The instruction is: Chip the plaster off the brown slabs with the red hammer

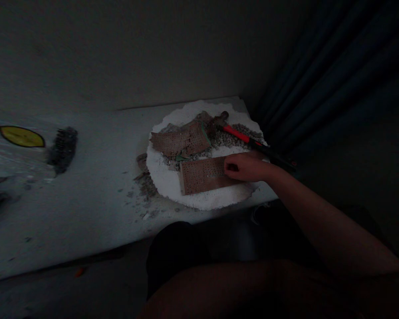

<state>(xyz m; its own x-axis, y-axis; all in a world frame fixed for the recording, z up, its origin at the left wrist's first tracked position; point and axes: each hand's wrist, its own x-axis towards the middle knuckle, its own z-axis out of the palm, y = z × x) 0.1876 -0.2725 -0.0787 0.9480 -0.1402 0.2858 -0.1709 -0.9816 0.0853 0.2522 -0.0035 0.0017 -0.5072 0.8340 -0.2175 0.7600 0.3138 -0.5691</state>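
My right hand (242,167) is over the right end of a brown perforated board (204,175), its fingers curled together. Whatever they hold, if anything, is too dark to make out. The board lies on a white round mat with a scalloped edge (206,201). Behind it is a second, bent and cracked perforated piece (182,139) with a green edge. A hammer with a red and black handle (236,133) rests on grey crumbled bits (228,141), its head toward the back. My left hand is not in view.
The mat lies on a pale bench (99,195) against a wall. Grey debris (148,186) is scattered left of the mat. Farther left are a clear plastic bag with a yellow label (21,136) and a dark bristly clump (64,148). A dark curtain (319,79) hangs at right.
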